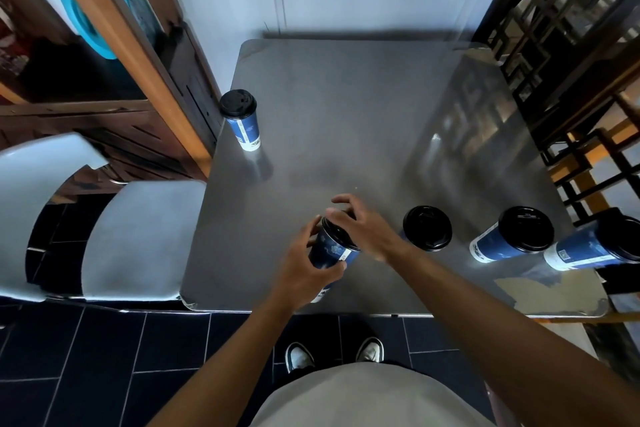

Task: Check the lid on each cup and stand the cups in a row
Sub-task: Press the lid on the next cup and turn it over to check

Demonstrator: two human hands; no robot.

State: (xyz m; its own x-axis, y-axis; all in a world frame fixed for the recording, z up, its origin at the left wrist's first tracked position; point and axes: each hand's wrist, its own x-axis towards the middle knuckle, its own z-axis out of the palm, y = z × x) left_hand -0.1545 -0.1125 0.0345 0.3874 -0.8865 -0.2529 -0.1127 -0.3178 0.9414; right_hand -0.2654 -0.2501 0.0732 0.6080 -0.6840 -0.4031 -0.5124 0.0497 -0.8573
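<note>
On the steel table (pixel 346 107), just left of the three lidded cups (pixel 427 228) along its near right edge, the left hand (pixel 304 263) clasped a tilted blue cup (pixel 330 248), its lid under the right hand's (pixel 363 229) spread fingers.

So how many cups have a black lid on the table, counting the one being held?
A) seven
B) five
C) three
B: three cups stand in a row at the right, one cup stands alone at the far left edge, and the left hand holds a fifth cup while the right hand rests on its lid.
</note>
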